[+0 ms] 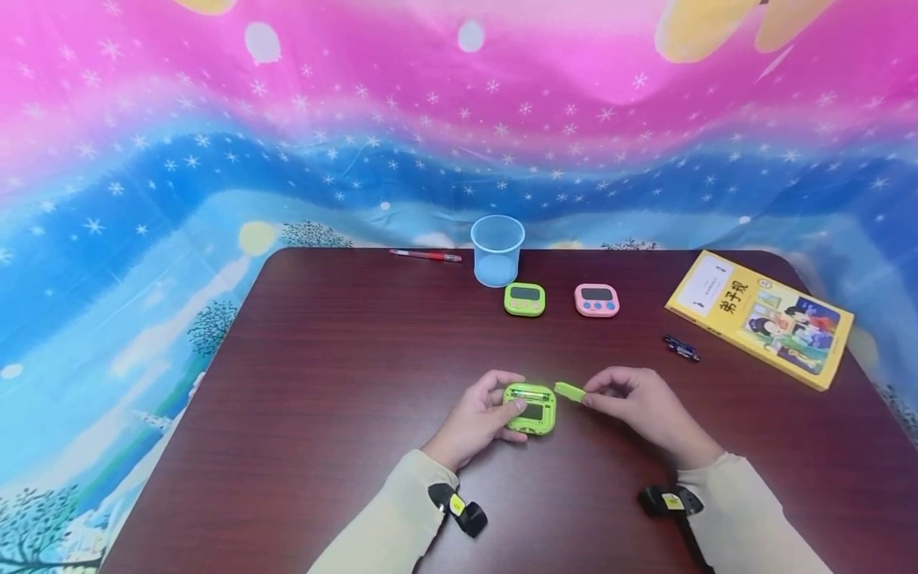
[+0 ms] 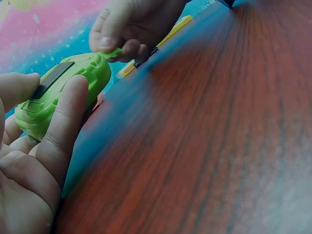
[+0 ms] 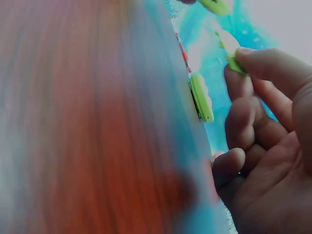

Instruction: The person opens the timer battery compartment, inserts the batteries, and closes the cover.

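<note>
- Cream left sleeve (image 1: 383, 516): head-view 7 o'clock
- Left hand (image 1: 479, 416): gripping green timer (image 1: 535, 412), battery slot (image 1: 531, 394) exposed
- Right hand (image 1: 647, 406): pinching green cover (image 1: 569, 391), timer's 2 o'clock

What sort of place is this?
Probably an indoor workspace, perhaps specially staged: a dark wood-look table, a snowflake-patterned cloth hung behind it, and a yellow book lying on top.

On my feed, I observe the right hand (image 3: 280, 163) pinching a thin green plastic piece (image 3: 230, 53) between thumb and forefinger. A green-cased device (image 3: 202, 100), seen edge-on, appears to rest on the blurred wood-grained tabletop (image 3: 92, 122).
</note>
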A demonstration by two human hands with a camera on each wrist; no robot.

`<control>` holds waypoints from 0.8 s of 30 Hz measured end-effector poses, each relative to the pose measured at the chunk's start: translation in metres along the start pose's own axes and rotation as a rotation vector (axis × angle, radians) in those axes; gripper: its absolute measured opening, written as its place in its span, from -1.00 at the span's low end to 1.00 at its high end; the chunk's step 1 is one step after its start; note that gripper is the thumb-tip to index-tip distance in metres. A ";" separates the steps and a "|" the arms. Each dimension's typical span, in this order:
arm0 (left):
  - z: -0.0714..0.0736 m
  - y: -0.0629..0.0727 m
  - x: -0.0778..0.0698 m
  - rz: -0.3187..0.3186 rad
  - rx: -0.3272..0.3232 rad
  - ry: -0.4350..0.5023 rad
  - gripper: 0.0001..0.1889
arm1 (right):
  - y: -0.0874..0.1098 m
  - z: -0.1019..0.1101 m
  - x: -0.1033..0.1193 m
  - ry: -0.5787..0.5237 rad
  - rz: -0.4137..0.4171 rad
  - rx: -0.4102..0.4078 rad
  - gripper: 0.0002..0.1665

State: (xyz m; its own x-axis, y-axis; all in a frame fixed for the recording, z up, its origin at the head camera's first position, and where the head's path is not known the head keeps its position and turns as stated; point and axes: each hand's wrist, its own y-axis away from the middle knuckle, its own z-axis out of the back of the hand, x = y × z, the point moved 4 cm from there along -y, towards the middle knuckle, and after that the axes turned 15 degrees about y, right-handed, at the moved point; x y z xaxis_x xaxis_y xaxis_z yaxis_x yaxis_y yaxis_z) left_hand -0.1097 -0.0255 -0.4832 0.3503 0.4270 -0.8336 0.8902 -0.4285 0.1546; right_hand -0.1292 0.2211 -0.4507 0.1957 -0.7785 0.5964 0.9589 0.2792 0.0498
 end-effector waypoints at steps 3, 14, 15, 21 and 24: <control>0.000 0.000 0.000 0.003 0.006 0.001 -0.59 | -0.001 0.000 0.007 -0.019 0.000 -0.037 -0.84; -0.001 -0.001 -0.002 0.002 0.024 0.004 -0.56 | -0.011 -0.008 0.032 -0.104 0.029 -0.052 -0.88; -0.001 -0.001 -0.003 -0.001 0.023 -0.001 -0.57 | -0.012 -0.010 0.033 -0.114 0.037 -0.051 -0.88; -0.001 -0.001 -0.004 -0.010 0.024 -0.033 -0.57 | -0.019 -0.018 0.042 -0.122 0.102 -0.025 -0.91; -0.001 -0.001 -0.003 -0.006 0.028 -0.044 -0.56 | -0.022 -0.021 0.044 -0.105 0.119 -0.014 -0.90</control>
State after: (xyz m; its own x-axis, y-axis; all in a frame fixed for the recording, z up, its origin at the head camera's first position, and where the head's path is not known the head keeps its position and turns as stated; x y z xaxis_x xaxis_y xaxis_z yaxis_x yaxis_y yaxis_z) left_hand -0.1118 -0.0256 -0.4804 0.3314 0.3948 -0.8569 0.8836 -0.4483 0.1352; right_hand -0.1373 0.1688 -0.4420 0.2866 -0.6773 0.6776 0.9330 0.3579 -0.0369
